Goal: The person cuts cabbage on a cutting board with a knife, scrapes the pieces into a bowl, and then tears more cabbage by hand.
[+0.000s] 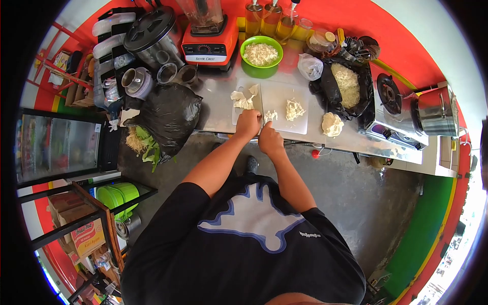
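Note:
A pale cutting board (300, 124) lies on the metal counter. My left hand (248, 124) is closed at its front edge, beside pale leafy pieces (244, 99). What its fingers hold is too small to tell. Just to the right, my right hand (271, 140) is closed around something hidden, apparently the handle of a thin blade that points away between the hands. Shredded pale pieces (270, 117) lie just beyond it. A larger shredded pile (295, 109) rests further right on the board.
Behind the board stands a green bowl (262, 64) of shreds, beside a red blender (208, 49). Black bags sit at left (170, 119) and right (364, 84). A pale cabbage-like piece (332, 125) lies near the front edge, left of a stove (391, 127).

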{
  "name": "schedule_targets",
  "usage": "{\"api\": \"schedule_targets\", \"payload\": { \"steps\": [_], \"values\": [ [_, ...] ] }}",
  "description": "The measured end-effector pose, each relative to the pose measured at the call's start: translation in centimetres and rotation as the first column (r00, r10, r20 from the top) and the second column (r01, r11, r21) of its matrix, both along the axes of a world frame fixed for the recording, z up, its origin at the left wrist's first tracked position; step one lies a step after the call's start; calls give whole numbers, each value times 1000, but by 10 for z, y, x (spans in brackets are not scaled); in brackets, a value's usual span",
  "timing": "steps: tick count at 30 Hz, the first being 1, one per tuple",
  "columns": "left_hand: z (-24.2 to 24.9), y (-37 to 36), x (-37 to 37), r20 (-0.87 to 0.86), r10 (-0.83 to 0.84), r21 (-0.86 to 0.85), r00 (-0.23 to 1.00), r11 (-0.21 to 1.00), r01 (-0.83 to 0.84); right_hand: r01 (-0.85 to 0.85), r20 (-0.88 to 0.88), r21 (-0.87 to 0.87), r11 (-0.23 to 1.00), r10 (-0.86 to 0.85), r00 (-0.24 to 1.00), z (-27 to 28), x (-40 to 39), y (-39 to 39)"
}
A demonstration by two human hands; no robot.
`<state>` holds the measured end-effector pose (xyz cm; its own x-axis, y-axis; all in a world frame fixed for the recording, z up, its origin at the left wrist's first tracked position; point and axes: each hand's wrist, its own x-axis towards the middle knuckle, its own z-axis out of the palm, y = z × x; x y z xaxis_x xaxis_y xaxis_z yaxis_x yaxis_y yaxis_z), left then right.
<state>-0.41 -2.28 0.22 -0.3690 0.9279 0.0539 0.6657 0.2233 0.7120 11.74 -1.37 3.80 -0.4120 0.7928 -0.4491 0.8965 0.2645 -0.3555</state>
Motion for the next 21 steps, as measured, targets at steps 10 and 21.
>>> {"api": "schedule_targets", "payload": {
  "steps": [10, 21],
  "values": [
    [-4, 0, -2, 6, -21, -7, 1000, 1000, 21, 20, -16, -22, 1000, -20, 1000, -1, -2, 0],
    [-8, 0, -5, 8, -37, -37, 999, 999, 37, 32, -8, -41, 999, -33, 999, -2, 1, 4]
  ]
}}
